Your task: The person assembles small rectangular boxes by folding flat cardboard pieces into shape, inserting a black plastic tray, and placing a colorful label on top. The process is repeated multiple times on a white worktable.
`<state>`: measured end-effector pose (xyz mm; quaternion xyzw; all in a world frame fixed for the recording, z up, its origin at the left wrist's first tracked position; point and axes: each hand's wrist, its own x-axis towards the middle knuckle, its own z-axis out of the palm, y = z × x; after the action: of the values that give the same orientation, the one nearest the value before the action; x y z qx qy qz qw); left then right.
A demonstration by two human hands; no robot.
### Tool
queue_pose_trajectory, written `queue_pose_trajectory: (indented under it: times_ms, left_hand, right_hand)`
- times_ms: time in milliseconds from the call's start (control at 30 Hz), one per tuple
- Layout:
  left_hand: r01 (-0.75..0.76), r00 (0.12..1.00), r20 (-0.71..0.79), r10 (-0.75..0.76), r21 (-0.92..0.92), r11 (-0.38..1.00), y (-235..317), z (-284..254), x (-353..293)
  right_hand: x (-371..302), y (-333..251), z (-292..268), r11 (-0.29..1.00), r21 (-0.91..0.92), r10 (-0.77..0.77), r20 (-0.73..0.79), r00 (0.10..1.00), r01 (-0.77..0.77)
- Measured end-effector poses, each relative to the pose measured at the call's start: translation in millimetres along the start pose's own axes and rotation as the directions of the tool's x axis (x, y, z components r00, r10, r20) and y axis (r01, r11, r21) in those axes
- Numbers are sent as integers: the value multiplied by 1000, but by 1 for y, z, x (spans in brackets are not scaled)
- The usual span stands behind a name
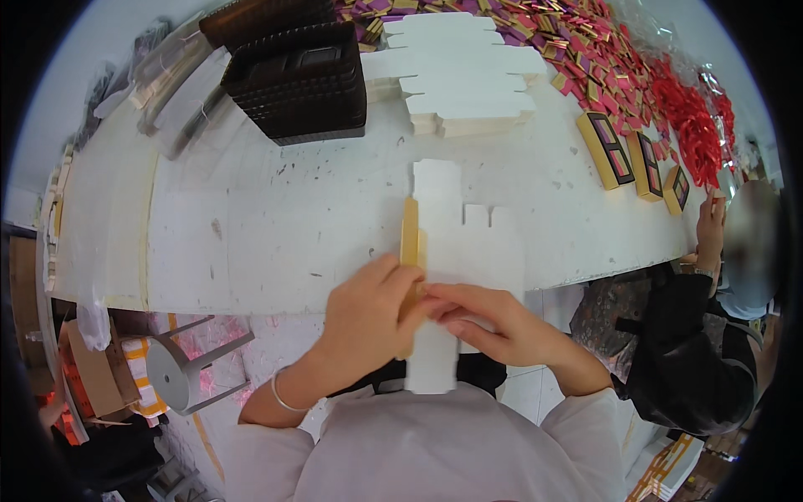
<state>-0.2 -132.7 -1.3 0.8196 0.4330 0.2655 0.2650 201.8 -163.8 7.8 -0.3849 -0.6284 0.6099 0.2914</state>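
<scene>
In front of my body, across the table's near edge, is a partly folded carton blank [477, 251], white inside with notched flaps. Its left side stands up as a narrow gold panel [410, 230]. My left hand [368, 305] is closed around that gold panel, fingers curled over it. From the other side my right hand [498, 322] meets it, its fingertips pinching at the fold beside my left fingers. The exact contact under the fingertips is hidden.
Behind the blank lies a stack of flat white carton blanks [464, 71]. Stacked black plastic trays [297, 84] stand left of it. Three gold boxes [606, 151] sit at right, near heaped small gold-and-pink pieces [577, 50] and red ribbon [690, 117]. Another person's hand [711, 222] reaches in at right.
</scene>
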Motion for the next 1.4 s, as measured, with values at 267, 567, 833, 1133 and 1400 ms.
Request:
queue_pose_trajectory:
  times_ms: [267,567,833,1133,1400]
  left_hand:
    - [-137,973,192,127,35,990,-37,-31,46]
    - [-205,930,313,193,8,979,-40,-31,71]
    - [-268,916,305,261,-18,963,-49,-28,68]
    - [-291,892,373,256,39,956,-45,-43,62]
    - [-214,934,318,164,131,968,-27,-43,24]
  right_hand:
    - [-29,27,-12,217,-932,-435,173,884,289]
    - [42,19,-5,284,-939,-568,-3,823,192]
    - [29,32,8,290,-883,-585,141,799,368]
    - [64,6,-9,644,-727,-241,103,965,238]
    - [48,3,-5,154,-952,-508,152,848,263]
